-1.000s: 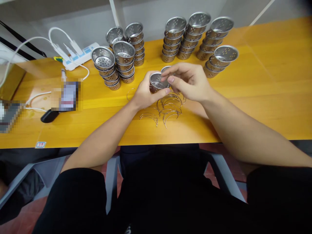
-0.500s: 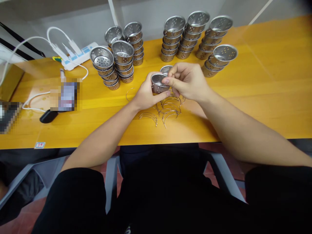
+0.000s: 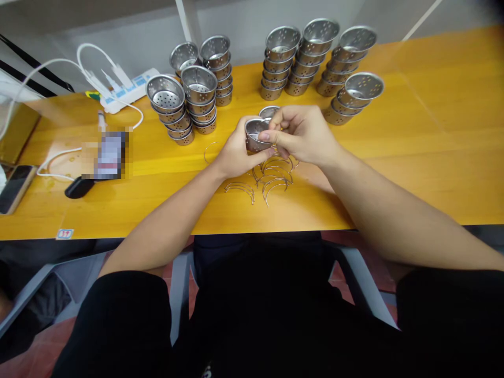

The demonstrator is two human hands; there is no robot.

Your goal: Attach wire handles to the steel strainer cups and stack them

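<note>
My left hand (image 3: pixel 235 152) is wrapped round a small perforated metal strainer cup (image 3: pixel 255 137), its open mouth tilted toward me. The fingers of my right hand (image 3: pixel 297 131) are pinched together at the cup's right rim. Whatever sits between those fingertips is too small and hidden to make out. Just behind the held cup another metal cup (image 3: pixel 268 112) shows partly. Below my hands several thin curved wire handles (image 3: pixel 275 170) lie loose on the table, with a smaller group of wires (image 3: pixel 241 188) to the left and a single wire (image 3: pixel 206 151) beside my left wrist.
Stacked strainer cups stand at the back left (image 3: pixel 165 100) and back right (image 3: pixel 281 63) of the yellow table (image 3: pixel 425 131). To the left are a white power strip (image 3: pixel 129 92) with cables, a blurred phone (image 3: pixel 109 155), a black case (image 3: pixel 79 187) and another phone (image 3: pixel 16 188).
My right hand has shifted slightly down and left against the rim of the cup. My left hand still holds the cup in nearly the same place.
</note>
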